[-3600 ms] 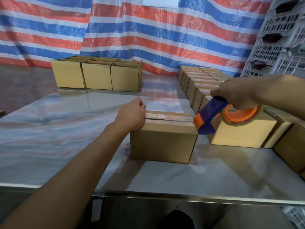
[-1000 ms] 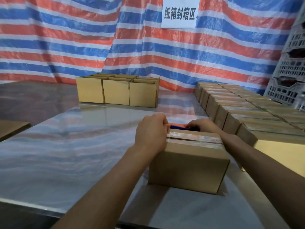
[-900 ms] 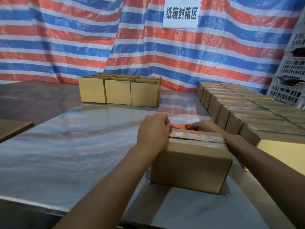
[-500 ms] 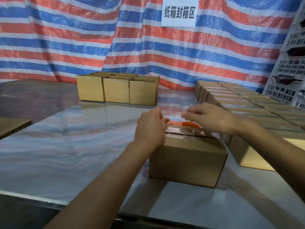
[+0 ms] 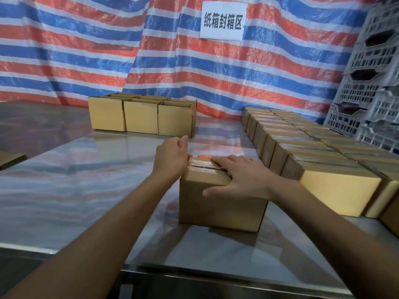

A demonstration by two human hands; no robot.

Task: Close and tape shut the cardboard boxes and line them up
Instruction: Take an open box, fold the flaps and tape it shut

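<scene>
Here the box (image 5: 216, 203) sits near the front edge of the table (image 5: 75, 190), glossy surface stretching left of it, taped row (image 5: 313, 156) right; left grip (image 5: 171, 157) curls round its end, right grip (image 5: 241, 178) spread flat atop.

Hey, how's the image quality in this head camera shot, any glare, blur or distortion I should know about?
Head view: the glossy table mirrors the striped tarp as streaks; the lit end face of the nearest row box is washed out; wide-angle bending tilts the crates at right; the sign is sharp; the left hand, right hand and middle box look slightly soft.
</scene>
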